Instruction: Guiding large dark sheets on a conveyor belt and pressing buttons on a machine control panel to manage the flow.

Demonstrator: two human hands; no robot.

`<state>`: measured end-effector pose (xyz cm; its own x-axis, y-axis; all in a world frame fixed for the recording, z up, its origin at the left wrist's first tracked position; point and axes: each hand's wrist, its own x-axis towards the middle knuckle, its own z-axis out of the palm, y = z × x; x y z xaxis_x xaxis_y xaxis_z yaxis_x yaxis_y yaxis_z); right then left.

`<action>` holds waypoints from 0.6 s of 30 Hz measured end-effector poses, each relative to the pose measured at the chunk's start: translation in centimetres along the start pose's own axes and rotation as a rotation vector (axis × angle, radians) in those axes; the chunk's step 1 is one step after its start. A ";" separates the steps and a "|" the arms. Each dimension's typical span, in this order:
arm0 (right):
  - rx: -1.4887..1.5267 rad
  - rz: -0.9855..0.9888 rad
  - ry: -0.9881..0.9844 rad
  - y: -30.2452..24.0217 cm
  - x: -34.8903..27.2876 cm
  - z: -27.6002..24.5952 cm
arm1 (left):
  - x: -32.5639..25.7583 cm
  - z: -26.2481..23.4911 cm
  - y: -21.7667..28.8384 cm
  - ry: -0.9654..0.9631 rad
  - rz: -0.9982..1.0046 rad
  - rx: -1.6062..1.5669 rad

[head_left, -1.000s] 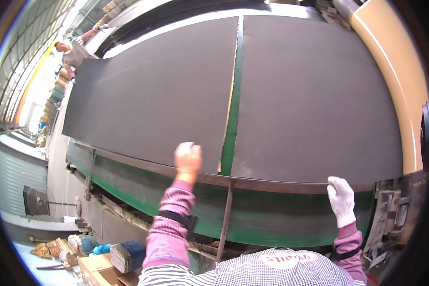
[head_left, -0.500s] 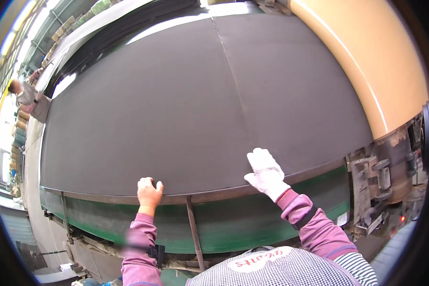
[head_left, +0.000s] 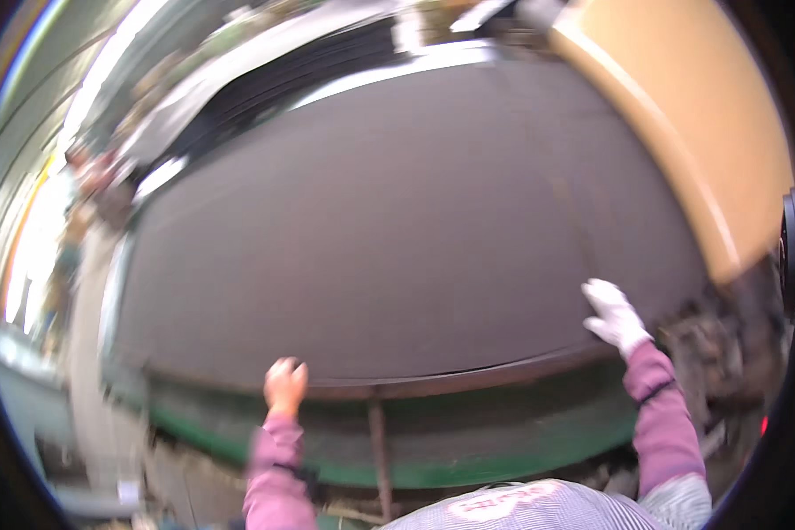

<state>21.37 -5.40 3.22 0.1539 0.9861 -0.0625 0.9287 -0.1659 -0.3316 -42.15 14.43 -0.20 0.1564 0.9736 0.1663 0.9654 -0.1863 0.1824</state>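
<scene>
A large dark grey sheet [head_left: 397, 238] fills the view on a green frame [head_left: 468, 442]. At 7 o'clock, the bare left hand [head_left: 284, 385] curls closed at its near edge. At 4 o'clock, the white-gloved right hand [head_left: 616, 316] lies flat, fingers spread, on it.

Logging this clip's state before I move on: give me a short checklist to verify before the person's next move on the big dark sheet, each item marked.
1. Left hand on the sheet's near edge: ok, though whether it grips is blurred.
2. Right hand, white-gloved, on the sheet near its right corner: ok.
3. Sheet lying flat on the green frame: ok.
4. Sheet top free of loose items: ok.
5. Hands apart from the machinery at right: right hand is close; cannot tell.
</scene>
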 end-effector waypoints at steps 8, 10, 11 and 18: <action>-0.278 0.318 0.295 2.9 -5.8 -1.9 | 0.1 -1.1 5.1 -0.539 0.090 -0.121; -0.276 0.334 0.423 1.2 -8.4 -1.3 | 1.0 0.4 6.1 -0.730 0.105 -0.028; -0.288 0.269 0.547 0.5 -10.4 0.1 | 1.3 1.6 6.0 -0.788 0.185 0.027; 0.295 0.238 0.486 -6.7 -24.9 3.8 | -0.8 1.8 19.6 -0.811 0.359 0.002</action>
<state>10.05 -28.85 3.41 0.5459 0.8008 0.2462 0.7283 -0.3083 -0.6120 -22.99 10.26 1.47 0.5488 0.6504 -0.5252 0.8300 -0.4991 0.2492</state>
